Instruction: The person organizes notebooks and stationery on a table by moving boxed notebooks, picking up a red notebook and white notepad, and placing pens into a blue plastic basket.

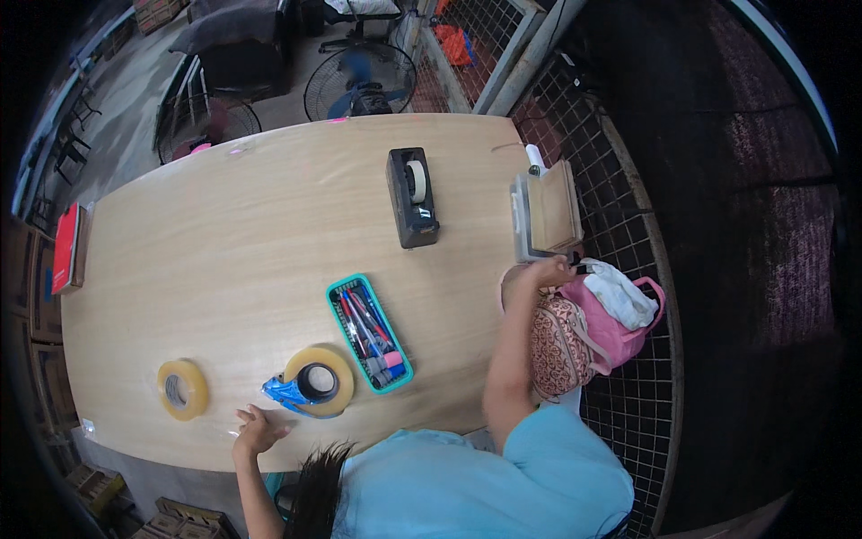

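My left hand (259,429) rests at the table's near edge with its fingers apart and nothing in them. Just beyond it lies a blue hand-held tape dispenser (289,392) with a wide roll of yellowish packing tape in it. A loose roll of packing tape (199,388) lies flat to the left. My right arm reaches over to the table's right edge. There my right hand (546,271) has its fingers closed at a small black object (575,259), whose kind I cannot make out. Below that hand are a patterned pouch (557,346) and a pink bag (612,325) with white cloth on top.
A teal basket (409,377) of pens and markers stands mid-table. Beyond it is a black desk tape dispenser (413,225). A clear plastic box with brown board (549,211) sits by the wire mesh (628,404). A red book (66,249) lies far left; fans (359,81) stand behind.
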Action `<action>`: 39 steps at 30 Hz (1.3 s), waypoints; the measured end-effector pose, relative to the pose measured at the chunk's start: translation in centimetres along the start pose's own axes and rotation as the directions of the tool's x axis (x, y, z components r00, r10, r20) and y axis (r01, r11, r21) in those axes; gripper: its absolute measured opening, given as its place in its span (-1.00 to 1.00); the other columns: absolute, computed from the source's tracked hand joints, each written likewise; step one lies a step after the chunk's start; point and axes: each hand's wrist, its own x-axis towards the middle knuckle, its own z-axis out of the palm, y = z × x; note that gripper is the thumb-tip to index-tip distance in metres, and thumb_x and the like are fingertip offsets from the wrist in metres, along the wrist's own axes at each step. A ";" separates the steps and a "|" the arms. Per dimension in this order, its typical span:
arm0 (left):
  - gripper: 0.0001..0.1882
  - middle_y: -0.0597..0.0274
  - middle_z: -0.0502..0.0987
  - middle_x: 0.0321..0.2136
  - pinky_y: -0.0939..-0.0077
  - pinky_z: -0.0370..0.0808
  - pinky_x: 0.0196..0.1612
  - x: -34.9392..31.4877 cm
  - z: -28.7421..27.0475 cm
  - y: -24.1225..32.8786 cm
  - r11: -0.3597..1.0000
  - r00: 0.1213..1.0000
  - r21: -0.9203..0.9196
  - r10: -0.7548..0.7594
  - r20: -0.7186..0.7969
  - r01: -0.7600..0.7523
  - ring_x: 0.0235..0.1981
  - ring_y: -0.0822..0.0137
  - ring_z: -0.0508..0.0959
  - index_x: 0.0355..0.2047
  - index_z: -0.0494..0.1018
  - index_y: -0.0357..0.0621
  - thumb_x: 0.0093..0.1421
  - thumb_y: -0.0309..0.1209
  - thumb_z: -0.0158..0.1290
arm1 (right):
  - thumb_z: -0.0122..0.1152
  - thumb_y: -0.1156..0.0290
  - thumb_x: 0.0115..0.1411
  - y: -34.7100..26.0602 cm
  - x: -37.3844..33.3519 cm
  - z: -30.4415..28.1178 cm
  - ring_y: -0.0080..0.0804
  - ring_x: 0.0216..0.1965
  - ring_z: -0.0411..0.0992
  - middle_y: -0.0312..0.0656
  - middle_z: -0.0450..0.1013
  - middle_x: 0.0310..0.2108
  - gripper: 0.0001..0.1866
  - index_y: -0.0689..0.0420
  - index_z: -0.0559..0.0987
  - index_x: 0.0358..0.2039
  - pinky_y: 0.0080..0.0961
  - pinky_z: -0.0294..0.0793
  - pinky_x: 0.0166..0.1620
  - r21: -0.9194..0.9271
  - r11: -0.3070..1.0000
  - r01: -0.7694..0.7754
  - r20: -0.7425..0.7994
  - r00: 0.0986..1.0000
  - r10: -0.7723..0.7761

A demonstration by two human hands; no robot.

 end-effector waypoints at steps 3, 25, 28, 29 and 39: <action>0.32 -0.80 -0.43 0.10 0.23 0.19 0.21 0.8 0.6 -0.4 1.000 1.000 0.017 -0.012 -0.014 0.012 0.17 -0.36 0.12 0.16 -0.43 -0.66 -0.07 0.15 0.19 | 0.27 0.34 0.02 -1.2 -11.7 -1.8 -0.19 -0.06 0.24 -0.02 0.24 -0.10 -0.43 0.25 0.24 -0.02 -0.28 0.24 -0.01 0.275 0.879 0.390 0.454 0.753 -0.476; 0.17 -0.55 -0.10 0.18 -0.13 0.14 0.16 -3.2 3.1 1.4 0.989 0.890 -0.036 0.114 -0.441 -0.144 0.17 -0.43 0.06 0.25 -0.24 -0.43 -0.09 0.00 0.24 | 0.42 0.30 -0.12 -2.9 -8.3 -1.4 0.03 -0.09 0.29 0.03 0.33 -0.20 -0.39 0.19 0.33 -0.10 -0.16 0.29 -0.06 -0.065 0.525 0.848 0.646 0.437 -0.626; 0.11 -0.31 0.14 0.14 0.00 0.33 0.04 -1.6 5.4 2.7 0.861 0.656 -0.211 0.173 -0.734 -0.462 0.05 -0.24 0.32 0.26 -0.18 -0.34 -0.05 -0.01 0.23 | 0.29 0.40 -0.04 -1.1 -9.2 -5.5 -0.20 -0.26 0.42 -0.07 0.42 -0.32 -0.56 0.08 0.41 -0.11 -0.28 0.39 -0.19 0.164 0.829 0.535 0.902 0.258 -0.345; 0.00 -0.14 0.31 0.01 0.11 0.46 -0.14 -1.4 6.1 3.7 0.718 0.767 -0.486 0.102 -0.634 -0.498 -0.11 0.03 0.45 0.27 -0.12 -0.15 0.01 -0.02 0.20 | 0.23 0.41 0.00 -1.5 -12.2 -8.7 -0.34 -0.38 0.45 -0.16 0.44 -0.43 -0.66 0.10 0.45 -0.17 -0.36 0.43 -0.29 0.151 0.832 0.534 0.971 0.077 -0.225; -0.06 -0.21 0.07 0.01 0.38 0.63 -0.51 1.7 4.2 10.6 0.449 0.906 -0.819 -0.044 -0.421 -0.358 -0.16 0.00 0.43 0.18 -0.11 -0.15 -0.08 -0.28 0.26 | 0.06 0.27 0.17 -0.1 -17.2 -15.5 0.17 -0.31 0.45 0.17 0.47 -0.40 -0.73 0.21 0.43 -0.24 -0.01 0.40 -0.25 0.231 0.682 0.694 0.973 -0.180 -0.146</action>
